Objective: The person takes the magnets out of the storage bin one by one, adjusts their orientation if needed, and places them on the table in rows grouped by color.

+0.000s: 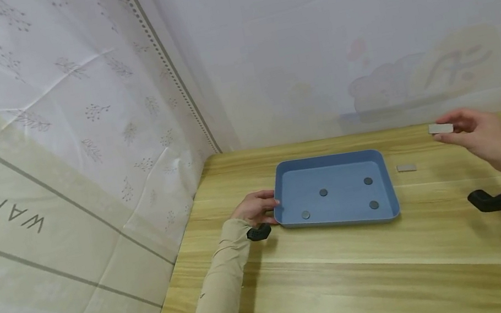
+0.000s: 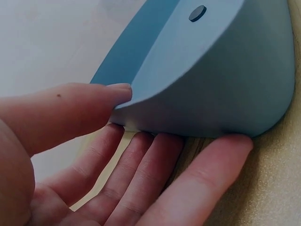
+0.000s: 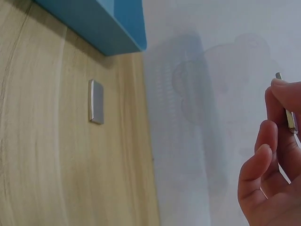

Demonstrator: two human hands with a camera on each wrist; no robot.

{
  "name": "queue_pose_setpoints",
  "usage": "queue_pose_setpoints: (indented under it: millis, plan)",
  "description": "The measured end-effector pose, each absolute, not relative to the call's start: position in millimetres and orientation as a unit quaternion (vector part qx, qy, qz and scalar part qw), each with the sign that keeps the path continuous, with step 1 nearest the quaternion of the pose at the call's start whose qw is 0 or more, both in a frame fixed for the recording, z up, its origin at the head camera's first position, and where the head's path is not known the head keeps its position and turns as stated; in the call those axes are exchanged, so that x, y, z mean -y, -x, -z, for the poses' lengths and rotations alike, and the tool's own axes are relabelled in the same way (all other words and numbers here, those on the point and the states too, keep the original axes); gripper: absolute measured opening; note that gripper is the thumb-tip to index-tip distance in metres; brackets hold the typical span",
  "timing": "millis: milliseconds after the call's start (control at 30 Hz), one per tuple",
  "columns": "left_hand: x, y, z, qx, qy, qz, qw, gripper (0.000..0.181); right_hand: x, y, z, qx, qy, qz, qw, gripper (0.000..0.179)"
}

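A shallow blue tray (image 1: 352, 221) with rounded corners sits on the wooden table. Inside it lie several small grey discs, one of them this disc (image 1: 323, 192) around the middle. At the tray's left end my left hand (image 1: 254, 207) grips the wall, the thumb over the rim and the fingers against the outside. My right hand (image 1: 483, 137) is raised above the table, right of the tray, and pinches a flat silver-grey rectangular bar (image 1: 440, 128) between thumb and fingers. A second, similar bar (image 3: 96, 101) lies flat on the table beside the tray's right end.
The wooden table (image 1: 334, 287) meets a printed cloth wall (image 1: 274, 63) behind the tray. Another patterned cloth (image 1: 79, 153) hangs along the left edge. A black wrist mount (image 1: 493, 201) sticks out below the right hand.
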State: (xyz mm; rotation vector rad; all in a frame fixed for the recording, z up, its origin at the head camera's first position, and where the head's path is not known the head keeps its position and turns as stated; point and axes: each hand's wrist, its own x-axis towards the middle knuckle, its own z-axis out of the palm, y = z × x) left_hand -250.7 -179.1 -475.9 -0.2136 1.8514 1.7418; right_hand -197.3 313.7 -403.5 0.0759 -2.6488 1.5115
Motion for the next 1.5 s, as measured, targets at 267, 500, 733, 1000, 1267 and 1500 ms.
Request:
queue_pose_setpoints:
  millis: [267,500,733,1000,1267,1500]
  plan:
    - [178.8,250.0,474.3,-0.696,0.081,-0.653,0.287,0.051,-325.7,200.6,414.2,0.875,-0.012,-0.484,0.025,0.039]
    - [177.4,247.5,471.5,-0.698,0.08,-0.652,0.286,0.051,-337.4,202.1,426.1,0.883,-0.005,-0.469,0.001,0.044]
    - [176.8,246.3,468.7,-0.698,0.08,-0.653,0.284,0.05,-346.2,203.5,436.5,0.891,-0.004,-0.453,-0.017,0.047]
    - [175.9,246.4,467.9,-0.7,0.08,-0.651,0.282,0.051,-352.8,204.8,447.3,0.903,-0.018,-0.428,-0.018,0.05]
    - [177.0,247.4,470.0,-0.698,0.085,-0.652,0.286,0.053,-355.1,205.9,464.3,0.903,-0.023,-0.428,-0.033,0.047]
    - [176.1,246.5,470.9,-0.697,0.078,-0.653,0.286,0.051,-352.7,207.3,473.0,0.91,-0.028,-0.412,-0.033,0.044]
